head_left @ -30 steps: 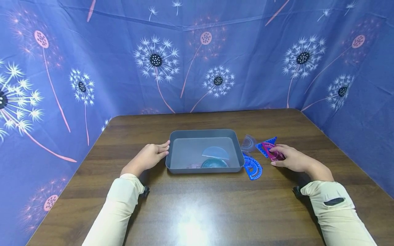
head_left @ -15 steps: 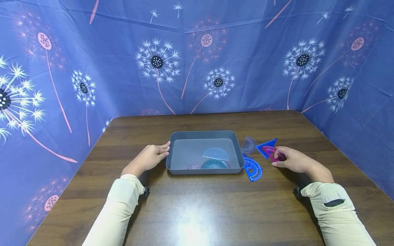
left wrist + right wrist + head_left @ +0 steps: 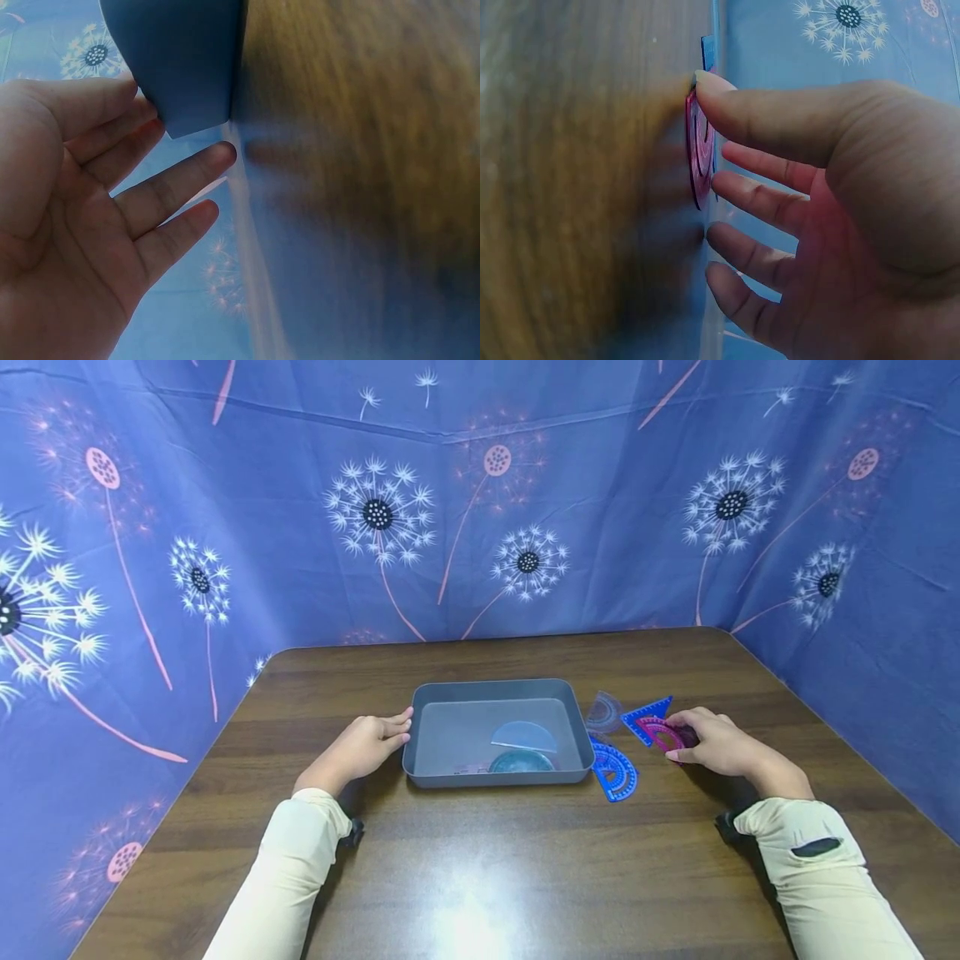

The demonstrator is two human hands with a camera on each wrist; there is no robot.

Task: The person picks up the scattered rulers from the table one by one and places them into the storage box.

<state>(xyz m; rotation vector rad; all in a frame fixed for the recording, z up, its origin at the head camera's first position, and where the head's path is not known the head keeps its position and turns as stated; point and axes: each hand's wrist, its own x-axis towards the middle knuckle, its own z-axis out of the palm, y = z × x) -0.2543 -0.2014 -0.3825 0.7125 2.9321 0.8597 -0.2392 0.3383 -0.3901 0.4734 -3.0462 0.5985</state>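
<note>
At the left end of a grey tray (image 3: 465, 731), my left hand (image 3: 352, 745) touches the rim with its fingertips. Its fingers are extended, as the left wrist view shows the hand (image 3: 82, 195) against the tray wall (image 3: 180, 60). My right hand (image 3: 720, 743) holds a pink protractor (image 3: 660, 732) by its edges, between thumb and fingers, low at the table. In the right wrist view the pink protractor (image 3: 700, 150) appears edge-on. Beneath it lies a blue set square (image 3: 637, 720), partly covered.
Inside the tray are a clear half-disc (image 3: 525, 735), a teal rounded piece (image 3: 520, 762) and a faint pinkish piece (image 3: 471, 768). A blue protractor (image 3: 615, 772) and a clear protractor (image 3: 603, 712) lie beside its right end. A patterned cloth (image 3: 300, 593) hangs behind the table.
My right hand's fingers have shifted from over the pink protractor to its right-hand edge, exposing more of it. The left hand stays at the tray rim.
</note>
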